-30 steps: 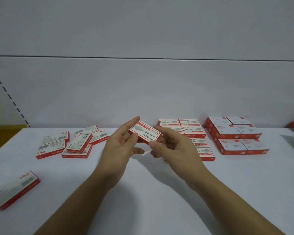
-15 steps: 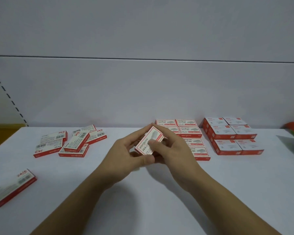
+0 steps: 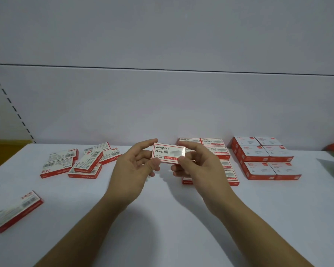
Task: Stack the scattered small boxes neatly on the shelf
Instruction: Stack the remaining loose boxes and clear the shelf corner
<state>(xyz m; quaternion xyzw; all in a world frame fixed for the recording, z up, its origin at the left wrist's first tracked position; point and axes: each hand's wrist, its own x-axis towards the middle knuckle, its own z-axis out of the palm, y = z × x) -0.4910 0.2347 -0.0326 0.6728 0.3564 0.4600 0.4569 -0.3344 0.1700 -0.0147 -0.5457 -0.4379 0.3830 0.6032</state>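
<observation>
My left hand [image 3: 133, 167] and right hand [image 3: 200, 167] pinch one staple box [image 3: 169, 153] above the shelf [image 3: 162, 224]. Neat rows [image 3: 217, 150] lie behind it; the scattered boxes [image 3: 81, 162] and a lone box [image 3: 17, 209] remain.

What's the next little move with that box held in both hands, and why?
Probably set the held box down onto the neat rows behind the right hand; it and the left hand hold the box with its label upright, like those.
</observation>
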